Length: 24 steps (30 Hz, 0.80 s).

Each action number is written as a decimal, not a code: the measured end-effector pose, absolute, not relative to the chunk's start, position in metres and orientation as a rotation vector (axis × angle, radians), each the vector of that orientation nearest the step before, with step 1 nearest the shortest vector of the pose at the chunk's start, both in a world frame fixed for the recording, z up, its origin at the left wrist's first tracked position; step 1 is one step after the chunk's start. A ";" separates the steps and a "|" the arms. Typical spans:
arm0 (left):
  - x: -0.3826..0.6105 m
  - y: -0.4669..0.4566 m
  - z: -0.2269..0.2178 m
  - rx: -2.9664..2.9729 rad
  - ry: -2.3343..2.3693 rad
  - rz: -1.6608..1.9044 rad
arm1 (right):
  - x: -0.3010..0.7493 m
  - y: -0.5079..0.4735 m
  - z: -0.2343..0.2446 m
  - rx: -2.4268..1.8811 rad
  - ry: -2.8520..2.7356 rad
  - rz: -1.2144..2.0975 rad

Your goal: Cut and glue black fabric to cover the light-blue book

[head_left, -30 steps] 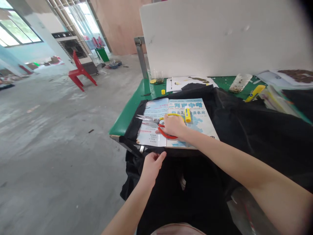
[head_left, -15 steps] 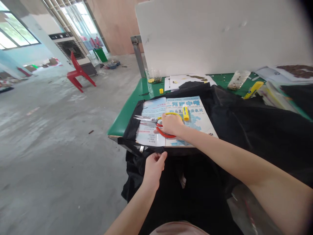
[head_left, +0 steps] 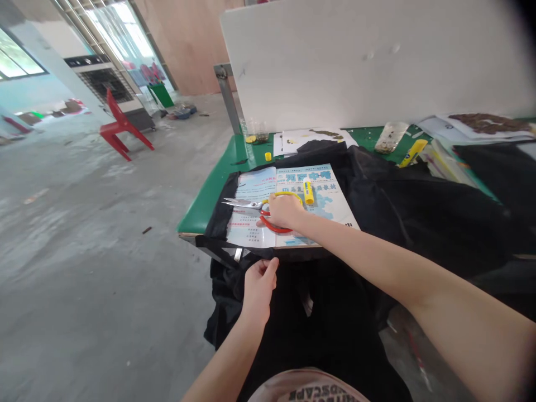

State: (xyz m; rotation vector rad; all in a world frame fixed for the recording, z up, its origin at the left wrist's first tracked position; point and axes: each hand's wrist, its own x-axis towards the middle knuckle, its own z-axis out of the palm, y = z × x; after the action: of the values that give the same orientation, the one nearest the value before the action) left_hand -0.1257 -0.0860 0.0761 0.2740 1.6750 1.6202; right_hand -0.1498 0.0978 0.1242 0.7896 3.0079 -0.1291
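My right hand [head_left: 285,212] is closed on a pair of scissors [head_left: 243,204] with one yellow and one red handle, low over an open book [head_left: 341,207]. The blades point left across the printed page. A yellow glue stick [head_left: 309,191] lies on the book, just beyond my right hand. At the table's front edge, my left hand [head_left: 259,285] pinches the black cloth [head_left: 288,255] between thumb and fingers. This cloth spreads under the book and hangs down in front.
The green table [head_left: 201,200] has a white board [head_left: 360,67] along its back. Paper sheets [head_left: 281,144], a yellow cap [head_left: 268,157], a clear plastic cup [head_left: 391,138] and a second yellow glue stick [head_left: 414,153] lie behind the cloth. A red chair [head_left: 119,125] stands on the concrete floor.
The whole view has shifted slightly, so the table and both hands appear a little further left. Both hands keep their holds on the scissors and cloth.
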 end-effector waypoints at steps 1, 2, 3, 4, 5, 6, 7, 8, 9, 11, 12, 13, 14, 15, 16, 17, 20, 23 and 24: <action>-0.126 -0.086 0.075 0.289 1.681 1.622 | -0.150 0.098 0.124 0.793 3.001 -0.139; -0.126 -0.087 0.072 0.305 1.684 1.626 | -0.150 0.098 0.124 0.796 2.993 -0.144; -0.126 -0.087 0.069 0.320 1.687 1.634 | -0.150 0.099 0.124 0.800 2.988 -0.147; -0.126 -0.088 0.066 0.328 1.691 1.645 | -0.149 0.100 0.124 0.803 2.987 -0.153; -0.125 -0.089 0.062 0.332 1.697 1.659 | -0.149 0.101 0.124 0.805 2.991 -0.171; -0.125 -0.089 0.059 0.329 1.705 1.679 | -0.147 0.102 0.126 0.806 3.000 -0.206; -0.124 -0.090 0.055 0.320 1.711 1.702 | -0.145 0.104 0.127 0.811 3.008 -0.257; -0.123 -0.090 0.053 0.307 1.708 1.727 | -0.142 0.105 0.130 0.824 3.014 -0.316; -0.121 -0.090 0.051 0.297 1.694 1.749 | -0.137 0.106 0.134 0.847 3.024 -0.367; -0.118 -0.090 0.051 0.282 1.668 1.779 | -0.123 0.108 0.144 0.904 3.083 -0.379; -0.116 -0.090 0.052 0.276 1.660 1.783 | -0.114 0.108 0.149 0.925 3.140 -0.319; -0.115 -0.090 0.053 0.269 1.656 1.783 | -0.103 0.110 0.155 0.922 3.214 -0.213; -0.114 -0.090 0.054 0.258 1.652 1.783 | -0.091 0.112 0.161 0.907 3.282 -0.069; -0.114 -0.090 0.055 0.243 1.646 1.785 | -0.079 0.115 0.165 0.860 3.330 0.079; -0.113 -0.090 0.056 0.226 1.632 1.790 | -0.065 0.119 0.169 0.784 3.373 0.225; -0.113 -0.090 0.057 0.212 1.606 1.797 | -0.052 0.123 0.172 0.686 3.412 0.361; -0.112 -0.091 0.060 0.162 1.463 1.820 | -0.017 0.140 0.174 0.288 3.455 0.712; -0.112 -0.093 0.067 0.049 1.282 1.840 | 0.004 0.150 0.173 0.001 3.379 0.956; -0.113 -0.094 0.071 0.009 1.241 1.840 | 0.008 0.152 0.173 -0.062 3.352 1.008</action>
State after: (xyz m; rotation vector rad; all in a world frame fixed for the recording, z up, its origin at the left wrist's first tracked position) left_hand -0.1128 -0.0936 0.0706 0.0085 1.2406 1.8399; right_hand 0.0077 0.1516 0.1729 -0.0623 3.3521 1.0081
